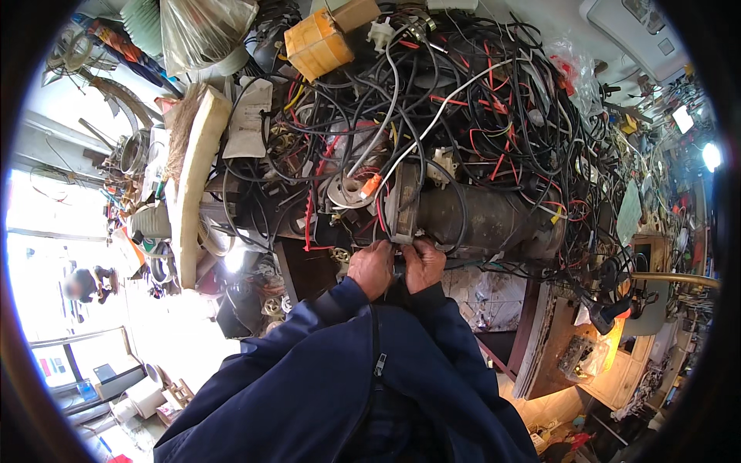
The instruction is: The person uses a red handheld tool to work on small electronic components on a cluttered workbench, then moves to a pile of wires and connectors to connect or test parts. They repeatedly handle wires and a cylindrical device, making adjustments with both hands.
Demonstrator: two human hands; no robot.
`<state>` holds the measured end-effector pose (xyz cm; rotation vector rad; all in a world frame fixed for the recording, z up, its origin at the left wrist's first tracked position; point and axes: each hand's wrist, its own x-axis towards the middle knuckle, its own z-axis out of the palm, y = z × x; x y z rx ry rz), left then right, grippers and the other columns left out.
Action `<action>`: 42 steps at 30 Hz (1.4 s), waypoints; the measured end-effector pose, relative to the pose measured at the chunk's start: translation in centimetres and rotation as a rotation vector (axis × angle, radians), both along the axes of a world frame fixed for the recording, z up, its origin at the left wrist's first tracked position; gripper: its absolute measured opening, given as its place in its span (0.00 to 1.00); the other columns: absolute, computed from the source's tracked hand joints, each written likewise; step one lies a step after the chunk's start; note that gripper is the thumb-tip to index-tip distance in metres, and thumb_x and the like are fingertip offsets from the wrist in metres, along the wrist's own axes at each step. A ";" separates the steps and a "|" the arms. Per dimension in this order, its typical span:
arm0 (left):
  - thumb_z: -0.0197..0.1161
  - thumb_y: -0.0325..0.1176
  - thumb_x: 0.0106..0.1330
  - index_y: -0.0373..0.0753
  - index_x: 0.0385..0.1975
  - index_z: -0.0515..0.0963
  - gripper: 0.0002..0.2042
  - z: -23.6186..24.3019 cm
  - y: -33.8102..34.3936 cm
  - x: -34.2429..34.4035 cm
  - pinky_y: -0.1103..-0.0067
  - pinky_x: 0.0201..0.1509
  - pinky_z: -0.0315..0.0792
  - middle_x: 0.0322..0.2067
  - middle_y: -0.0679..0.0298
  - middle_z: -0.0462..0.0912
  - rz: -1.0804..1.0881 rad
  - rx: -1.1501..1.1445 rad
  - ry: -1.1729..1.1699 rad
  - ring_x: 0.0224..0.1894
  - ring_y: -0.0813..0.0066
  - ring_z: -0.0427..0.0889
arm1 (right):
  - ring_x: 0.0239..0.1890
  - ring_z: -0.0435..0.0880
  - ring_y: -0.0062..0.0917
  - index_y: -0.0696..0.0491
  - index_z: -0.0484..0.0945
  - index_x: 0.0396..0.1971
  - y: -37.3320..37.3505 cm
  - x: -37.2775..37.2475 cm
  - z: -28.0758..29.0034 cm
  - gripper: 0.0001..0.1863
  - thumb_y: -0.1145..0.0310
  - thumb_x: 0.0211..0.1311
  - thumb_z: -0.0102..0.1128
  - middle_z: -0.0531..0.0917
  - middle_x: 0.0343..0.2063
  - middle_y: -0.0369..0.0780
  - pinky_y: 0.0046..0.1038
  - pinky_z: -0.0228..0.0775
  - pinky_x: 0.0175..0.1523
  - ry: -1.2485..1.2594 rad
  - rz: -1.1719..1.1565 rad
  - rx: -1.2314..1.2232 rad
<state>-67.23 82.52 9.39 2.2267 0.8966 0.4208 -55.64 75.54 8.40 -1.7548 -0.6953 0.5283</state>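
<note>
My left hand [372, 270] and my right hand [424, 265] are side by side at the near edge of a cluttered bench. Both have their fingers curled and pressed together. Whatever lies between the fingertips is too small and hidden to name. Just beyond them stands a grey metal flange [403, 207] at the end of a large, dark cylindrical motor body [486, 220], which lies on its side. Red and black wires run down close to my left fingers. A round, pale metal part [347, 191] and an orange connector [371, 186] sit just past the hands.
A thick tangle of black, red and white cables [494, 100] covers the bench behind the motor. An orange-yellow box [318, 45] rests at the back, and a cream foam slab [199, 177] stands at the left. At right is a wooden board [552, 339].
</note>
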 end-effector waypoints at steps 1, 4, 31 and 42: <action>0.54 0.30 0.64 0.34 0.30 0.71 0.06 0.1 0.0 0.1 0.56 0.33 0.72 0.28 0.46 0.78 0.000 0.008 0.002 0.29 0.42 0.79 | 0.23 0.79 0.31 0.64 0.78 0.26 0.2 0.1 -0.1 0.08 0.73 0.53 0.58 0.79 0.21 0.49 0.32 0.67 0.31 0.047 -0.001 0.007; 0.54 0.30 0.64 0.33 0.30 0.72 0.06 0.6 0.3 0.2 0.57 0.33 0.72 0.28 0.46 0.79 0.002 0.021 0.010 0.30 0.43 0.79 | 0.24 0.80 0.29 0.65 0.78 0.27 0.5 0.2 -0.5 0.09 0.73 0.54 0.58 0.79 0.20 0.49 0.31 0.68 0.32 0.130 0.003 -0.009; 0.56 0.29 0.64 0.31 0.34 0.76 0.07 0.6 0.0 -0.2 0.60 0.37 0.73 0.30 0.46 0.80 0.035 -0.033 -0.024 0.34 0.44 0.79 | 0.23 0.77 0.20 0.64 0.80 0.31 -1.0 -0.9 0.2 0.08 0.74 0.58 0.60 0.81 0.21 0.42 0.27 0.69 0.30 0.175 0.008 0.100; 0.56 0.30 0.64 0.31 0.34 0.77 0.08 0.7 -0.1 0.1 0.60 0.37 0.73 0.32 0.45 0.80 0.059 -0.024 -0.026 0.35 0.44 0.80 | 0.22 0.76 0.21 0.64 0.80 0.29 -0.6 -0.4 -1.7 0.08 0.74 0.56 0.59 0.80 0.19 0.43 0.27 0.68 0.30 0.196 -0.013 0.020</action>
